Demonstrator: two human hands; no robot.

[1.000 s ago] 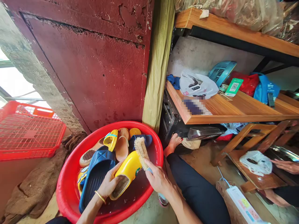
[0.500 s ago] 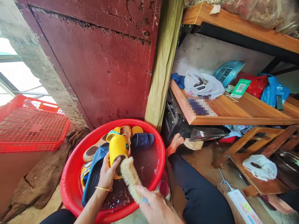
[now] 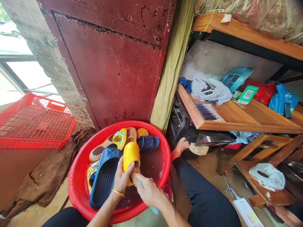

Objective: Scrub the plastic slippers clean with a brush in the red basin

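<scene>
My left hand (image 3: 122, 176) is closed around the opening of a yellow clog (image 3: 131, 155), held over the red basin (image 3: 73, 186). A scrub brush (image 3: 135, 177) is gripped in my right hand (image 3: 149, 190), its bristle end pushed into the clog's opening. Dark, sudsy water (image 3: 153, 165) fills the basin. Beside my left hand lies a large blue slide sandal (image 3: 104, 176). Behind the clog are a small yellow sandal (image 3: 120, 138), a navy slide (image 3: 149, 142) and a tan-soled shoe (image 3: 97, 152).
A red plastic crate (image 3: 42, 126) and brown sacking (image 3: 49, 176) are at the left. The maroon door (image 3: 113, 69) stands behind the basin. On the right are a wooden shelf (image 3: 236, 116) with bags and a fan (image 3: 236, 77), a wooden chair (image 3: 260, 179) and a power strip (image 3: 247, 212).
The brush has gone from beside the clog's opening to inside it, with my right hand now close to my left. The clog has shifted right and slightly down in view.
</scene>
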